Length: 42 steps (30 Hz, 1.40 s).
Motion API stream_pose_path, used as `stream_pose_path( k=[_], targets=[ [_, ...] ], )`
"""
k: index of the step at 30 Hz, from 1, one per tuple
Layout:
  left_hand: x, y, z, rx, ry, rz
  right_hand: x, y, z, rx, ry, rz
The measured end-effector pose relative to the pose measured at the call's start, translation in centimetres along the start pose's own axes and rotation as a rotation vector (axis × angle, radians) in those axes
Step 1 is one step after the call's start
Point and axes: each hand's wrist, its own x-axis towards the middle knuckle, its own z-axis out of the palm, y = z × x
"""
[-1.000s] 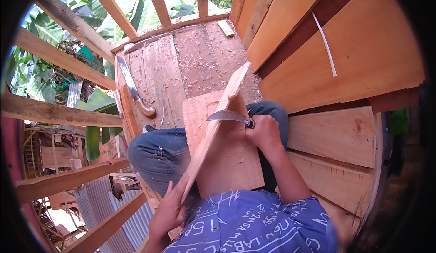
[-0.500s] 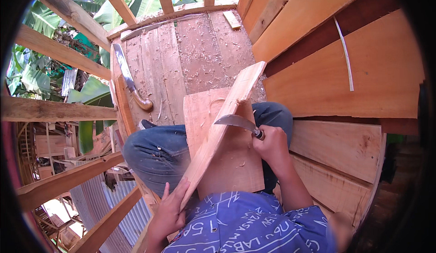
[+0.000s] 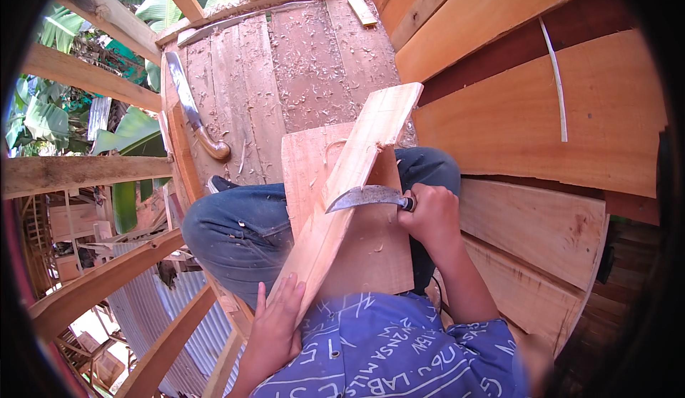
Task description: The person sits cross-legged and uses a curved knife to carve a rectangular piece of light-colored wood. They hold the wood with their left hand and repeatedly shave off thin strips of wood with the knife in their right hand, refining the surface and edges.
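Holding a curved steel knife (image 3: 367, 196) with a dark handle across a long, pale wooden board (image 3: 353, 162)

Sits with knees spread, in blue denim trousers (image 3: 235, 234) and a blue shirt (image 3: 389, 348) with white lettering. Has the right hand (image 3: 434, 212) to the right of the board, with its grip clamped round the knife's dark handle. Points the blade leftward over the board's right edge, near mid-length, with the tip over the board's face.

Rests the fingers of the left hand (image 3: 278, 323) on the board's lower end, close to the shirt; cannot tell, with the underside hidden, that grip's state: closed on the wood or merely laid on it. Has the board slanting from there up and to the right, with its far end well apart from both hands and a rough nick in its right edge, beyond the knife.

Carries beneath it, across the lap, a broad, reddish-tan rectangular wooden panel (image 3: 371, 255).

Faces a brown plank floor (image 3: 307, 69) strewn with pale curled shavings (image 3: 307, 55), with a long steel machete (image 3: 190, 105) with a brown wooden handle lying along the left side and a small yellowish wooden block (image 3: 362, 12) near the far right corner. Has wide orange-brown wooden boards (image 3: 499, 112) on the right, with a thin white strip (image 3: 557, 84) against them, and a railing of squared wooden bars (image 3: 85, 173) on the left, with broad green leaves (image 3: 48, 119) and grey corrugated metal sheets (image 3: 143, 309) beyond.
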Motion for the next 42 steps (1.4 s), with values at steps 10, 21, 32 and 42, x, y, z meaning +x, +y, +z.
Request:
stream_pose_path(
  k=[10,21,32,42],
  targets=[
    [-0.2,-0.4,0.6,0.006,0.029,0.012,3.2,0.8,-1.3,-0.048,0.037,0.193],
    [-0.1,-0.5,-0.7,-0.071,0.002,-0.071,-0.9,2.8,-2.9,1.388,-0.71,0.228],
    [-0.1,-1.3,-1.1,-0.168,0.008,-0.088,-2.1,1.2,-0.7,0.964,-0.27,0.07],
    [0.1,-1.1,-1.3,-0.206,0.011,-0.14,-1.9,0.2,-1.0,0.816,-0.291,0.064]
  ],
)
